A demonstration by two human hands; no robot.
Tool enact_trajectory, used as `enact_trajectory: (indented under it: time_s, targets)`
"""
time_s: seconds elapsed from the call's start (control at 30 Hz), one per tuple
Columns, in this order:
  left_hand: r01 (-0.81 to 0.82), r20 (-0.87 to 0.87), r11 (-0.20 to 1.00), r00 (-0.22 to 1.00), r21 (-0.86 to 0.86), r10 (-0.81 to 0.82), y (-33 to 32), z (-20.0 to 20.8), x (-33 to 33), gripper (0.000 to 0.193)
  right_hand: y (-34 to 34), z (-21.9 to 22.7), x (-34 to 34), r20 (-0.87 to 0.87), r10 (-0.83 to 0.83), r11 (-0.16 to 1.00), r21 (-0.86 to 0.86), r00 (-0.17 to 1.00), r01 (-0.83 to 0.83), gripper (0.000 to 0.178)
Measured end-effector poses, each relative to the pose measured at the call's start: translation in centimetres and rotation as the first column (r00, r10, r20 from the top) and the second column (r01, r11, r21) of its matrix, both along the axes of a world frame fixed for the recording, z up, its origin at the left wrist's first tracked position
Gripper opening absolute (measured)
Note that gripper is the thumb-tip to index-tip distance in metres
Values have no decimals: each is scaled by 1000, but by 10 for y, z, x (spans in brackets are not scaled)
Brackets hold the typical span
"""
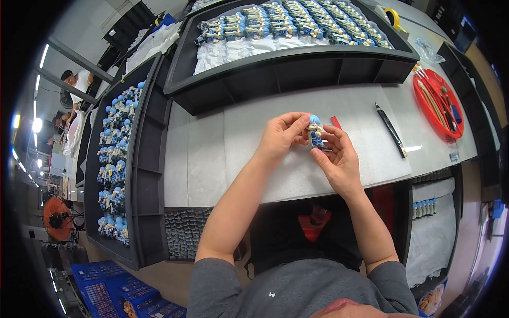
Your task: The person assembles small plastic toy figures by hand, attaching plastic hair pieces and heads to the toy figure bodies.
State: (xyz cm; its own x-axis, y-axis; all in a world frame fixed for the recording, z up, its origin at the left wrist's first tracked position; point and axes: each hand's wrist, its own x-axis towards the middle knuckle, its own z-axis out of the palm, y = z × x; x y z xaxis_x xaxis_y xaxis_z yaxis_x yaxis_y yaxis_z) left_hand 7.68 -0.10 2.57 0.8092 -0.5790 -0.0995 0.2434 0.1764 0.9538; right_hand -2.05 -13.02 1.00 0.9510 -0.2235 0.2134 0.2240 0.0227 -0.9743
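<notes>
A small figurine (315, 133) with light-blue hair and blue clothing stands upright between my two hands, above the white sheet on the table. My left hand (283, 133) pinches it near the head with thumb and forefinger. Lower down, my right hand (337, 158) grips its base between thumb and fingers. Just behind my right fingers lies a small red strip-shaped object (335, 122), partly covered by them. To the right of my hands a black pen-like tool (391, 130) rests on the white sheet.
A large black crate (297, 69) at the back holds rows of similar pieces on white paper. At left, another black crate (150, 175) holds several blue-haired figurines. A red tray (432, 100) of brushes and tools sits right, near yellow tape (393, 18). People work far left.
</notes>
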Motion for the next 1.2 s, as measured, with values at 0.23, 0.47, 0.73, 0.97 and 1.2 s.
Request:
enact_trajectory:
  time_s: [0.23, 0.47, 0.73, 0.97, 1.2]
  targets:
    - [-1, -19, 1000, 1000, -7, 1, 1, 1, 0, 26, 0, -2, 0, -8, 25, 999, 35, 1000, -24, 44]
    - [-6, -33, 1000, 999, -4, 6, 1, 1, 0, 26, 0, -1, 0, -15, 11, 999, 45, 1000, -10, 45]
    - [9, -61, 1000, 998, -14, -10, 2, -1, 1, 28, 2, -2, 0, -3, -19, 999, 29, 1000, 19, 46]
    - [56, 15, 998, 998, 5, -56, 3, -2, 2, 29, 0, -3, 0, -3, -27, 999, -25, 1000, 27, 48]
    - [58, -49, 990, 997, -132, -65, 4, 1, 1, 30, -2, 4, -1, -51, -8, 991, 134, 999, 15, 40]
